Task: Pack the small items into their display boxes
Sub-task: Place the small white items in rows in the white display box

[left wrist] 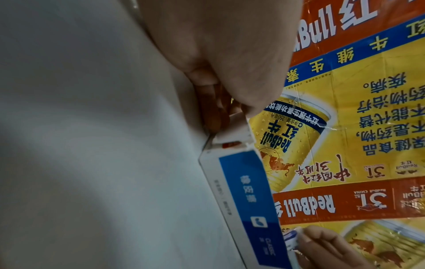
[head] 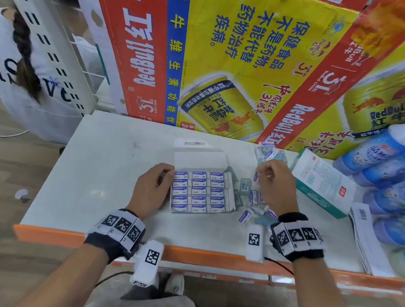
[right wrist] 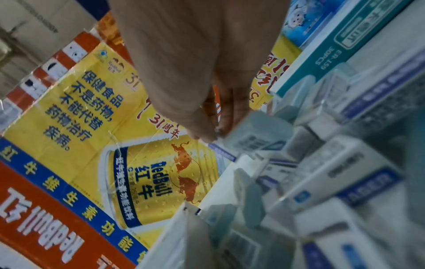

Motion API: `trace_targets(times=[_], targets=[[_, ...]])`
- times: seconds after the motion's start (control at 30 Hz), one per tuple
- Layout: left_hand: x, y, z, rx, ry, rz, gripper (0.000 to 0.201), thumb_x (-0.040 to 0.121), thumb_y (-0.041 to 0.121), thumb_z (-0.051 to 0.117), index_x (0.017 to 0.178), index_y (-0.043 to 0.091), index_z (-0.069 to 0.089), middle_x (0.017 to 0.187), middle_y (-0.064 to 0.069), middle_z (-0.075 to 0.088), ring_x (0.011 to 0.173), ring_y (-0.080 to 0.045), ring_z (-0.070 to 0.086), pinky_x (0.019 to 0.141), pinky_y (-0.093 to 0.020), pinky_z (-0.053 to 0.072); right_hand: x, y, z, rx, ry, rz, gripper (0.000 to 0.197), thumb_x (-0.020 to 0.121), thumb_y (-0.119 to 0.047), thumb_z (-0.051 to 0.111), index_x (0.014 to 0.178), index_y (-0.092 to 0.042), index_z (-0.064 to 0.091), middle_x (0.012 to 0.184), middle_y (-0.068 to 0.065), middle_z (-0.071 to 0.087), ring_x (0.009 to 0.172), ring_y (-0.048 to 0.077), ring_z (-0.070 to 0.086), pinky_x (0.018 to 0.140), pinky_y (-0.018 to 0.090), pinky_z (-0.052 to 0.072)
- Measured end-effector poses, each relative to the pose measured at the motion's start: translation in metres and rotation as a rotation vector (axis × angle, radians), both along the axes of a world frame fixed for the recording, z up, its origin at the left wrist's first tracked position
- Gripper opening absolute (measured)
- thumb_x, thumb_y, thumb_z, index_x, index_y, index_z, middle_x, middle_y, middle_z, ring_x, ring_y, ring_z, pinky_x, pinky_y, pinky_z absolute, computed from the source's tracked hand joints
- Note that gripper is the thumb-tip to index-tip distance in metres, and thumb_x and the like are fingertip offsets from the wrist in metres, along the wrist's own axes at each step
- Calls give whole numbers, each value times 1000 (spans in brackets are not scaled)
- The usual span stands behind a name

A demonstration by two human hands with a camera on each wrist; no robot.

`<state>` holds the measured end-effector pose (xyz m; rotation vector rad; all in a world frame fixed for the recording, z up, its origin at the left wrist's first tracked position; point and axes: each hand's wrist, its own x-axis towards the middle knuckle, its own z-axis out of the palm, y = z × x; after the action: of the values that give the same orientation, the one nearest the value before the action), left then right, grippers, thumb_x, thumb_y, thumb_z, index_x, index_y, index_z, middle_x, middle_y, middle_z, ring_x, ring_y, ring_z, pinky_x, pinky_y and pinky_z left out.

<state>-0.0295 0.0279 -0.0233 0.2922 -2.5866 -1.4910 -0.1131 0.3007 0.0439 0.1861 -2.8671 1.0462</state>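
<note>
An open white display box (head: 199, 193) lies mid-table with its lid (head: 198, 156) folded back, and rows of blue-and-white erasers fill it. My left hand (head: 169, 173) grips the box's left wall at the far corner. In the left wrist view its fingers (left wrist: 214, 109) pinch that corner above the blue side of the display box (left wrist: 248, 200). My right hand (head: 259, 176) hovers over a heap of loose erasers (head: 253, 208) and pinches one eraser (right wrist: 255, 134) at its fingertips (right wrist: 204, 134).
A teal-and-white carton (head: 322, 188) lies right of the heap, with stacked papers (head: 362, 235) and blue bottles (head: 394, 173) beyond it. Red Bull cartons (head: 231, 56) wall off the back. The table's orange front edge (head: 62, 236) is near me. A person (head: 19, 59) stands at far left.
</note>
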Motion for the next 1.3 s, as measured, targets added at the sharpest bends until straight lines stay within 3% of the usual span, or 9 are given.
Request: trace_targets(times=[0.17, 0.27, 0.33, 0.4, 0.5, 0.63, 0.8, 1.13, 1.3], targets=[[2, 1, 2, 4, -22, -8, 16, 99, 32, 45, 100, 25, 59, 88, 7, 67, 80, -7, 62, 69, -21, 45, 13, -8, 11, -148, -4, 87, 23, 90, -7, 53, 108, -17, 63, 92, 2, 51, 78, 1, 52, 73, 3, 40], [4, 3, 4, 51, -45, 14, 16, 98, 32, 45, 102, 27, 60, 85, 8, 68, 73, -9, 64, 64, -29, 51, 23, -18, 10, -236, -63, 132, 16, 89, -12, 59, 103, -15, 65, 87, 5, 58, 79, 13, 59, 75, 19, 48], [8, 6, 6, 102, -68, 26, 17, 98, 31, 45, 105, 30, 60, 83, 9, 68, 67, -11, 64, 57, -31, 53, 27, -25, 5, -314, -124, 154, 13, 87, -14, 63, 100, -13, 64, 83, 5, 62, 76, 10, 61, 70, 19, 49], [11, 9, 5, 121, -75, 44, 19, 98, 29, 44, 110, 32, 59, 89, 12, 68, 72, -6, 65, 58, -23, 53, 29, -29, -1, -346, -161, 181, 12, 86, -18, 65, 97, -13, 63, 79, -1, 63, 71, 3, 59, 65, 12, 47], [12, 11, 7, 106, -83, 76, 22, 98, 24, 46, 113, 28, 61, 98, 12, 67, 88, 2, 62, 71, -11, 45, 33, -33, -10, -338, -186, 252, 9, 85, -20, 67, 92, -18, 62, 78, -8, 61, 73, 1, 56, 66, 6, 43], [11, 12, 13, 129, -105, 86, 21, 96, 20, 48, 106, 33, 61, 95, 17, 67, 84, 15, 58, 67, 0, 38, 33, -33, -16, -316, -185, 287, 10, 83, -19, 69, 91, -19, 62, 77, -9, 59, 73, 3, 53, 66, 5, 42], [10, 12, 13, 136, -106, 107, 21, 95, 20, 48, 105, 33, 61, 97, 12, 69, 84, 10, 60, 67, -3, 40, 32, -27, -17, -334, -219, 311, 11, 83, -16, 69, 90, -14, 61, 78, 5, 55, 71, 11, 47, 64, 8, 41], [8, 10, 8, 151, -93, 96, 20, 94, 20, 48, 104, 29, 62, 96, 10, 69, 85, 0, 63, 71, -16, 46, 38, -28, -18, -250, -185, 335, 11, 85, -14, 67, 94, -11, 63, 86, 7, 54, 71, 8, 47, 67, 9, 41], [7, 8, 9, 158, -96, 81, 20, 95, 21, 48, 104, 30, 62, 93, 14, 69, 82, 5, 62, 66, -11, 44, 39, -31, -18, -239, -163, 307, 11, 85, -14, 67, 94, -9, 63, 85, 7, 52, 71, 9, 46, 66, 8, 39]])
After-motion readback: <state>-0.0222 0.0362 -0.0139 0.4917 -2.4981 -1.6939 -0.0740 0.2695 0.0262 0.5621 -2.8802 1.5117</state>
